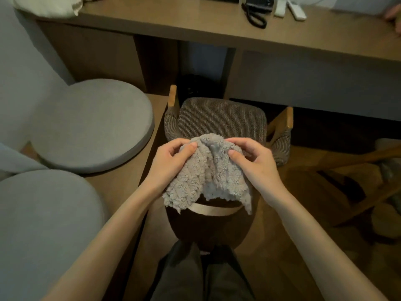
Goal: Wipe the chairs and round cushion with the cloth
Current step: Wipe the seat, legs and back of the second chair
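Our left grip (171, 157) and right grip (253, 158) each pinch the one cloth (208, 177) over one chair (221, 120); two round cushions (91, 124) sit at nine o'clock.

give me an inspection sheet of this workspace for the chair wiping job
surface: chair with brown woven seat, facing the desk
job's things: grey fluffy cloth held above the chair back; round cushion at left, second cushion nearer
clutter: telephone, two white remotes and pale fabric on the desk
grippers: left hand and right hand both pinch the cloth's upper edge
cables: coiled phone cord on the desk
surroundings: wood floor; wooden furniture legs at right, too dim to identify
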Demonstrator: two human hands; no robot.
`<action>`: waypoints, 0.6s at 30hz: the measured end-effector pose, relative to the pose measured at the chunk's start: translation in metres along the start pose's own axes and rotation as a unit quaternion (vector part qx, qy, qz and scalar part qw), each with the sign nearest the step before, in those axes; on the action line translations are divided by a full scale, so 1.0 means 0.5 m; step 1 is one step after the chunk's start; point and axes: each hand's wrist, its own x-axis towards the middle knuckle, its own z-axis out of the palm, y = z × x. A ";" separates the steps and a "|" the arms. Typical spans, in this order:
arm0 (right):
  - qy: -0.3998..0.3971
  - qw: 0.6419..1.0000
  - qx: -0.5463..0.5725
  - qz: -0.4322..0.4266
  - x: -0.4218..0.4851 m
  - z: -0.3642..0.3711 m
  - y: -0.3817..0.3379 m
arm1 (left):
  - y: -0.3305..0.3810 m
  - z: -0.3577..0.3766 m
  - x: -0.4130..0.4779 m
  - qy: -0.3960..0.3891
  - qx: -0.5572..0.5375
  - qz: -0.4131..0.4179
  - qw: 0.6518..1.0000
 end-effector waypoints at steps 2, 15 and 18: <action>0.000 1.000 0.001 0.031 0.028 -0.025 -0.042 | 0.052 -0.008 0.021 -0.002 0.012 -0.020 1.000; 0.032 0.991 -0.084 0.099 0.143 -0.226 -0.154 | 0.257 0.051 0.196 -0.147 0.197 -0.010 0.969; 0.050 0.990 -0.086 0.104 0.144 -0.301 -0.134 | 0.275 0.129 0.221 -0.147 0.200 0.013 0.969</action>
